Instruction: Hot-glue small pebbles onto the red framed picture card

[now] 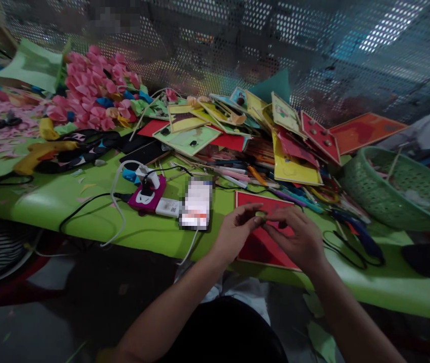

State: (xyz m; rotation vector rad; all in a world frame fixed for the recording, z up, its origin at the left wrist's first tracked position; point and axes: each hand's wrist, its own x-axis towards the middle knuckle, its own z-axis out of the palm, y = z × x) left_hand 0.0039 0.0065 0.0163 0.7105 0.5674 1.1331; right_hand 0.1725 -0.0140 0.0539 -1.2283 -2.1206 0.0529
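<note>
My left hand [237, 229] and my right hand [298, 237] meet over a red card [255, 249] that lies at the front edge of the green table [86, 212]. Both hands pinch a small pale piece [260, 214] between their fingertips; it is too small to name. The fingers of each hand are curled and pressed together. The red card lies flat under the hands, partly hidden by them.
A heap of coloured cards [275, 131] and pens lies behind the hands. A green basket [400, 189] stands at the right. A phone [197, 204], a pink charger block [147, 194] and cables lie left. Pink paper flowers [97, 88] and a yellow glue gun [44, 154] are at far left.
</note>
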